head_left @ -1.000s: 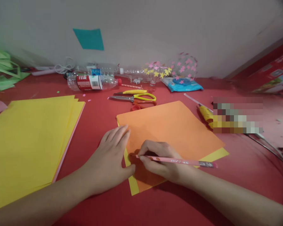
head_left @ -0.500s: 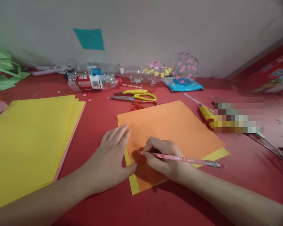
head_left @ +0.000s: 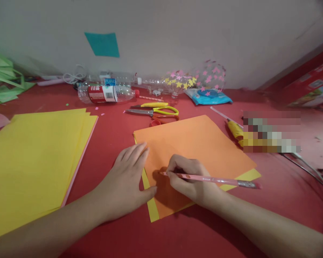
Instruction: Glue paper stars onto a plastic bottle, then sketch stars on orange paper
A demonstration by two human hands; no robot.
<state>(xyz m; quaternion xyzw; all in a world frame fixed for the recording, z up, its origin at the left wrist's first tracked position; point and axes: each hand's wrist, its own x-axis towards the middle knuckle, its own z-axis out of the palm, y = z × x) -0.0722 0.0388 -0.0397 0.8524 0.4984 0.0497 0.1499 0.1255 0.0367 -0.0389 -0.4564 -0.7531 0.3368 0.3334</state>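
My right hand (head_left: 188, 177) is closed around a pink pencil (head_left: 218, 180), its tip at the left part of an orange sheet of paper (head_left: 196, 143) and its eraser end pointing right. Under the orange sheet lies yellow paper (head_left: 152, 208), showing along the left edge and the lower right corner. My left hand (head_left: 131, 175) lies flat with fingers stretched out, its fingertips and thumb on the left edge of the sheets. Any mark below the pencil tip is too faint to make out.
Scissors (head_left: 165, 111) and a yellow-handled cutter (head_left: 153, 105) lie behind the orange sheet. Yellow sheets (head_left: 37, 154) are stacked at left. Plastic bottles (head_left: 104, 94) and a blue packet (head_left: 208, 96) line the wall. A yellow glue gun (head_left: 235, 132) lies right, partly blurred out.
My right hand and the pencil have shifted slightly to the right over the orange sheet. My left hand has stayed in place.
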